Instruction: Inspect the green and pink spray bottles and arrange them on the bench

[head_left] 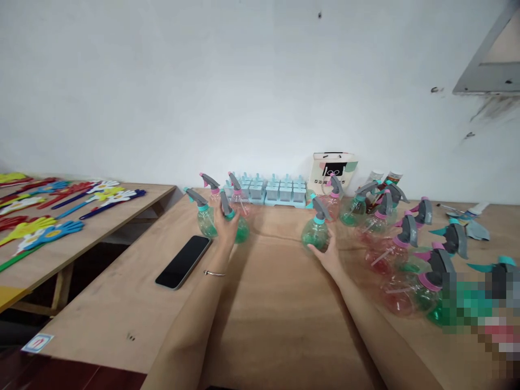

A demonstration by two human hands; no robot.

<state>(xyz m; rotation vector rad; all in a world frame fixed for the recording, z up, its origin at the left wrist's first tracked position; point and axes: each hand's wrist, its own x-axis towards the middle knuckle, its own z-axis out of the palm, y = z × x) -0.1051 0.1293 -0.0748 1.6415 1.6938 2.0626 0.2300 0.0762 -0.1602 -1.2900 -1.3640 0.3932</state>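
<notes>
Wooden table (276, 314), arms outstretched, left hand (225, 230) gripping spray bottle (242, 233), right hand (331, 254) clasping second bottle (314, 232)

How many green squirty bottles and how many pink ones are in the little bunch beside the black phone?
Green spray bottles: 2 (one in the left hand)
Pink spray bottles: 2
Total: 4

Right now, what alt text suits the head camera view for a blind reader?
The left hand grips a green spray bottle, the right hand a second green bottle, on a wooden table. A black phone lies left; more spray bottles crowd the right.
</notes>
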